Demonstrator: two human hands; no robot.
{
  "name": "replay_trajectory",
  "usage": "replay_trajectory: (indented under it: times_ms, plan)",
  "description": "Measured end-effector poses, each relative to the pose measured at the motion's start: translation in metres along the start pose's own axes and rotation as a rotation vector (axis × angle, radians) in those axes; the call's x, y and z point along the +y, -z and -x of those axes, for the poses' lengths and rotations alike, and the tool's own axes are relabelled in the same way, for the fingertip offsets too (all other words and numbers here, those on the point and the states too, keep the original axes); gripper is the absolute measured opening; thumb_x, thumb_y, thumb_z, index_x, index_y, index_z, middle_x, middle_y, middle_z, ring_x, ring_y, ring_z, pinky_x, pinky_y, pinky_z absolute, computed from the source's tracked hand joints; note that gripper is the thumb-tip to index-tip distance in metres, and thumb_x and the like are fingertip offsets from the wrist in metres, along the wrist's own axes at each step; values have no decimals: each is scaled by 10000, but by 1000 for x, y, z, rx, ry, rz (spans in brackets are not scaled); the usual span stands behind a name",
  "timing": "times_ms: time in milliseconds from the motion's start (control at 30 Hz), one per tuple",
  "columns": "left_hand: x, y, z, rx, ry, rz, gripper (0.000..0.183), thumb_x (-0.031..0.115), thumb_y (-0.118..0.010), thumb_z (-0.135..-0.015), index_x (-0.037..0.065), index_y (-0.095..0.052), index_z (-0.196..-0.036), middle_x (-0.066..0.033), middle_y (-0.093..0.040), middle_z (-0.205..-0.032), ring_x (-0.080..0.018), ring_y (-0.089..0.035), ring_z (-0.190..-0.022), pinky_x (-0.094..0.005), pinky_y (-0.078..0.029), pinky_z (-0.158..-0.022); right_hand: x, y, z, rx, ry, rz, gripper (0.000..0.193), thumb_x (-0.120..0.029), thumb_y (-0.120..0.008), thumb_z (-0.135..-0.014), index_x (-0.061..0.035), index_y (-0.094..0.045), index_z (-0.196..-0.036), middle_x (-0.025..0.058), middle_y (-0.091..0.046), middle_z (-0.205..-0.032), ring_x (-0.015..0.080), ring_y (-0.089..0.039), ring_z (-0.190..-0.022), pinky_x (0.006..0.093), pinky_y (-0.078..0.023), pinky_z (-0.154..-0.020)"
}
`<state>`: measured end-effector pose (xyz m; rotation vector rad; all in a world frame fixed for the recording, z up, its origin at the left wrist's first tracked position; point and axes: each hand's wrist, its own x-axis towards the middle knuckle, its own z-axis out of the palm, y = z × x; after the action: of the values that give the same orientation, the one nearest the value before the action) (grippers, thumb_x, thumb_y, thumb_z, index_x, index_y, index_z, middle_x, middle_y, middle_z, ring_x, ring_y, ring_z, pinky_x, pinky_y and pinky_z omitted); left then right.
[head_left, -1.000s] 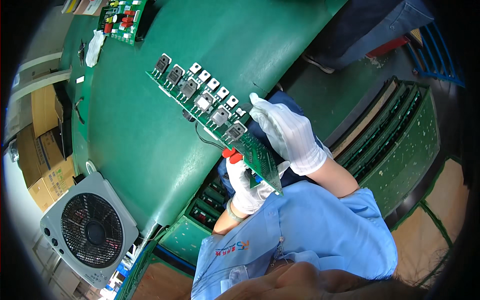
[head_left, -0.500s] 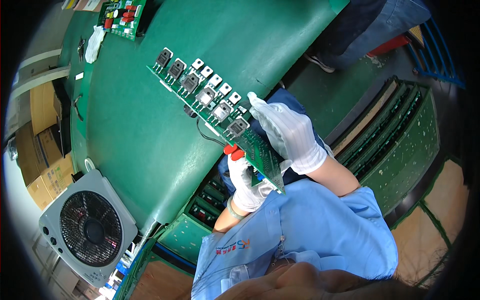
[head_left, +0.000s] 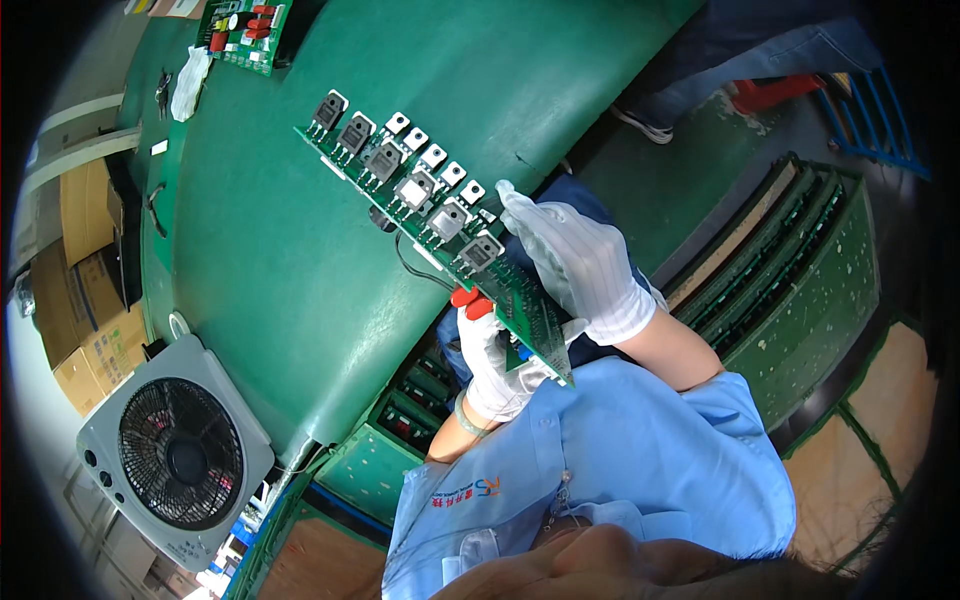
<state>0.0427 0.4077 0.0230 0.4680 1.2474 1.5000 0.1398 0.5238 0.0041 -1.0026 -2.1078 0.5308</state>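
Observation:
A long green circuit board (head_left: 520,300) slants across the front of me, clear of the table. Along it stand black power transistors (head_left: 383,162) with metal tabs and a row of smaller ones (head_left: 434,157). My left hand (head_left: 492,375), in a white glove, is closed around the board's near end, beside red disc components (head_left: 472,300). My right hand (head_left: 578,262), also gloved, lies along the board's right edge with fingers stretched out, the fingertips close to the small transistors. Its thumb is partly hidden by the board. A black wire (head_left: 420,268) loops from the board's left side.
The green tabletop (head_left: 270,250) spreads ahead. Another populated board (head_left: 243,38), a white cloth item (head_left: 190,85) and pliers (head_left: 155,210) lie at its far left. A grey fan (head_left: 185,450) stands left. Racks of boards (head_left: 770,250) stand right, near another person's leg (head_left: 760,80).
The board has shifted very slightly to the right. Both hands keep nearly the same places and hold. The other person's leg at the upper right has moved a little.

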Motion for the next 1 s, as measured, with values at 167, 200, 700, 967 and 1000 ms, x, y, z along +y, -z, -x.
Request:
replay_trajectory:
  times_ms: [167, 200, 700, 967, 1000]
  plan:
    - [7, -9, 5, 150, 295, 252, 454, -25, -759, -723, 53, -502, -1089, -56, -581, -969, -150, -611, -832, -385, -608, -756, 4, -4, 1, 23, -19, -41, 418, -74, -686, -780, -90, -638, -1194, 26, -605, -731, 156, -598, -576, 272, -470, -464]
    - [5, -7, 5, 130, 254, 259, 452, -26, -759, -722, 51, -498, -1084, -53, -575, -983, -147, -609, -846, -382, -610, -754, 4, -4, 1, 24, -13, -43, 413, -74, -682, -783, -92, -639, -1193, 24, -602, -728, 155, -595, -573, 271, -469, -464]
    - [12, -2, 8, 88, 424, 675, 278, 290, -550, -937, 101, -559, -1140, -55, -657, -810, -220, -636, -547, -576, -547, -861, 2, 23, -9, 0, -114, -110, 284, -89, -665, -864, -48, -662, -1145, 67, -664, -806, 191, -632, -655, 293, -511, -557]
    - [-3, 8, 12, -39, 294, 545, 327, 312, -556, -944, 102, -539, -1194, -75, -661, -969, -273, -684, -693, -587, -529, -898, 2, 20, 4, -3, -79, -38, 325, -139, -677, -861, -89, -655, -1181, 30, -610, -738, 170, -583, -585, 280, -469, -484]
    - [-2, 7, 11, -42, 234, 453, 339, 317, -558, -943, 102, -533, -1204, -78, -657, -990, -277, -685, -726, -584, -532, -897, 1, 17, 5, 9, -65, -34, 328, -139, -681, -858, -93, -657, -1182, 28, -604, -730, 170, -580, -582, 279, -467, -481]
